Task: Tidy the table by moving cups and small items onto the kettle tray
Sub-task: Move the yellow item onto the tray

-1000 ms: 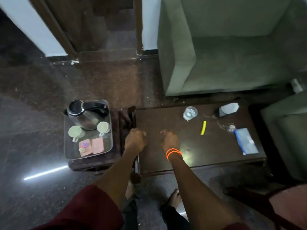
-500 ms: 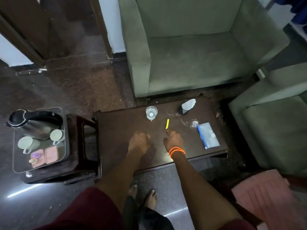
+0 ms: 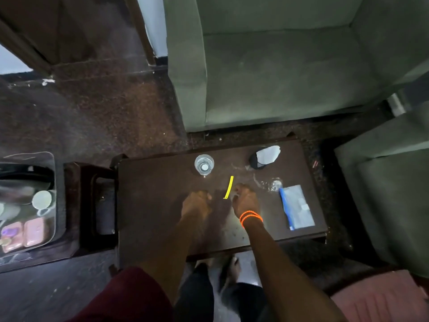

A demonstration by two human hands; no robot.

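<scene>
Both hands hang over the middle of the dark wooden table [image 3: 162, 205], and neither has hold of anything. The left hand [image 3: 196, 203] is loosely curled with its knuckles up; the right hand [image 3: 243, 199], with orange bands at the wrist, is curled too, its fingertips just beside the yellow strip [image 3: 229, 187]. This looks like the start of a pick-up, with the strip the likeliest target.

The strip is thin, flat and slightly bowed, so it would call for a fingertip pinch or a slide to the table edge. Toward the far edge stands a clear glass [image 3: 204, 164], round and smooth; it needs an upright carry, though I cannot tell whether it holds any liquid. Near the right edge lie a flat blue-and-white packet [image 3: 298, 209] and a crumpled clear wrapper [image 3: 270, 185]; at the far right corner is a dark object with white paper [image 3: 264, 155].

The glass-like tray [image 3: 52, 159] sits well apart on a stool off the table's left edge, already carrying the kettle [image 3: 21, 180], a pale cup [image 3: 41, 199] and pink sachets [image 3: 33, 231].
</scene>
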